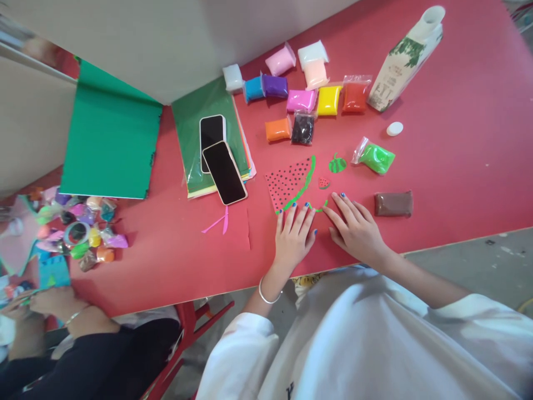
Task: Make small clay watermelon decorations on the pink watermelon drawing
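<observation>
The counter (458,166) looks smooth, matt red. Soft clay packs (328,100) sit in glossy clear plastic. Two phones (224,172) show glossy glass, lying on matt coloured paper sheets (195,111). Far right, a printed paper carton (402,66).

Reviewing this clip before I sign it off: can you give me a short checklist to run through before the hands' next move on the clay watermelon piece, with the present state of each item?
1. Both hands on the work: ok. Left hand and right hand lie flat on the red table, fingertips at the thin green clay strip.
2. Hands free of tools: ok, neither holds anything.
3. Watermelon slice intact: ok, the dotted red wedge with its green rim lies flat.
4. Strip joined to the slice: cannot tell, fingers cover the ends.
5. Spare clay within reach: ok, green clay bag and brown clay block lie beside the right hand.
6. Phones away from the clay: ok, apart on the paper stack.
</observation>
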A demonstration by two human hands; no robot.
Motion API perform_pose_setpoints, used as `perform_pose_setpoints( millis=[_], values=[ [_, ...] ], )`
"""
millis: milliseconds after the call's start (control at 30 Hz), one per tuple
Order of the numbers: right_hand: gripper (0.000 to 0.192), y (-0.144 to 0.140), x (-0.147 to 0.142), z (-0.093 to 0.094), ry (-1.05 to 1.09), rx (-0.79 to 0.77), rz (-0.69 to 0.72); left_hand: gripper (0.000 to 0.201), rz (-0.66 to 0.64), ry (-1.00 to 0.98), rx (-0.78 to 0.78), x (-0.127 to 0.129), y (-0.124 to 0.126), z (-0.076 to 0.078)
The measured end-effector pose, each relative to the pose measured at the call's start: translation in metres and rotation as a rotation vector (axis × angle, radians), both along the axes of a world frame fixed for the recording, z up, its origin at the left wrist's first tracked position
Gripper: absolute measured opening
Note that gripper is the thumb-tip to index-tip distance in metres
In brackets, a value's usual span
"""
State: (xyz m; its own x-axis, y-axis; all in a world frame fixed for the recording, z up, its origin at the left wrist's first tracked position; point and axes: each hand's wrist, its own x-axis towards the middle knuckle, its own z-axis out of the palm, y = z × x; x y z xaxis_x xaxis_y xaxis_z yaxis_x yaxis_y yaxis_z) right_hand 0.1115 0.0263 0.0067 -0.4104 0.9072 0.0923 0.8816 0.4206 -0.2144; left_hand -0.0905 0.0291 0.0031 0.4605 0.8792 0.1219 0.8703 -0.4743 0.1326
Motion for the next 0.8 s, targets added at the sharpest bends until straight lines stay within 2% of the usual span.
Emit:
perform_pose_setpoints(
  millis=[200,500,800],
  values=[
    [0.052,0.0001,0.0004,0.0011,0.022,-0.014,-0.012,0.05,-0.085,-0.014,0.018,0.0007,-0.0013,-0.0007],
    [0.06,-0.0006,0.0027,-0.0001,0.061,-0.055,-0.017,0.052,-0.081,-0.021,-0.052,0.0011,-0.0005,-0.0033],
    [0.058,-0.0009,0.0024,-0.0013,0.05,-0.028,-0.016,0.055,-0.048,0.015,-0.1,0.0023,0.001,-0.0003]
  ],
)
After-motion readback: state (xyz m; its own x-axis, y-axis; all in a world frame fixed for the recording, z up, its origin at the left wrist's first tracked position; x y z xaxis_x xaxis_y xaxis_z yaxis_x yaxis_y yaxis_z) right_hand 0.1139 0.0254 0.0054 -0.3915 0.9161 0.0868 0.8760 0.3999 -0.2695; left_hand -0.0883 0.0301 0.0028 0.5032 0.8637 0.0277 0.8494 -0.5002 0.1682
